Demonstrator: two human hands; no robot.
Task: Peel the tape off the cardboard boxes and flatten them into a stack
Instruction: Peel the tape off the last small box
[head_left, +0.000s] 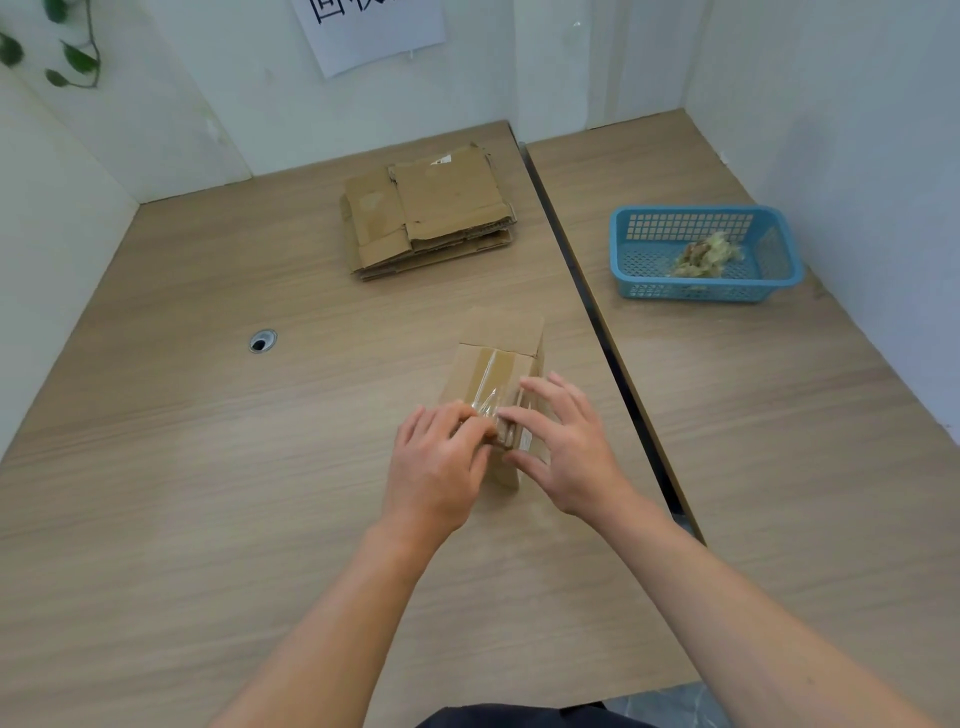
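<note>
Left of the basket (623, 260), nearer the person: one box (470, 371), long axis running away from the person, raised flap at the far end, tape (493, 374) lengthwise along its top. Left hand (436, 467): fingers curled, pinching the tape's near end. Right hand (566, 447): fingers straight, spread, steadying the box. Risks: tape snapping short if yanked, or the box sliding if that brace slackens.

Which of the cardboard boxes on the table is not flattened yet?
The taped box touched by the left hand and the right hand. It has volume and clear tape; the others lie flat in the stack by the wall.
</note>
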